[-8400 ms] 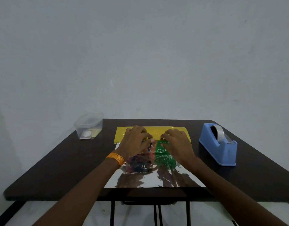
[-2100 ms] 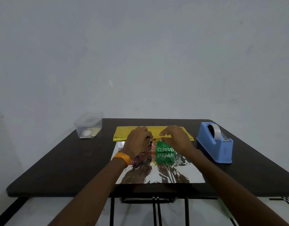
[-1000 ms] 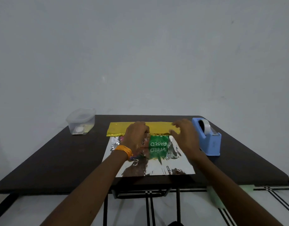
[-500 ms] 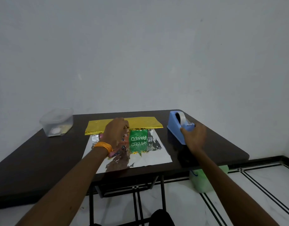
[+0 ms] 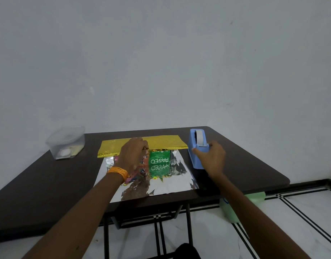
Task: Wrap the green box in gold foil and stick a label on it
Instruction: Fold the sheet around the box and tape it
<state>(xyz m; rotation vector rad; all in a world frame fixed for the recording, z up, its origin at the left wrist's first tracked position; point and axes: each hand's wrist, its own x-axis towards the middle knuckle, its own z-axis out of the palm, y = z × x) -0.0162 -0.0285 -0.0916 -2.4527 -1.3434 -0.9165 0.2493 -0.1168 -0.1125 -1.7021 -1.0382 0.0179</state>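
- Since half a second ago, right hand (image 5: 211,157) has closed round the tape dispenser (image 5: 197,162) (tape pinched? I can't tell).
- Leftward, left hand (image 5: 133,156) clamps gold foil (image 5: 166,142) onto green box (image 5: 159,159).

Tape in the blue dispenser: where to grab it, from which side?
Pinch the tape at the cutter, the near end of the blue dispenser, likely from the person's side with the right hand: its roll sits at the far end and feeds toward the person. The left hand holds gold foil on the green box.
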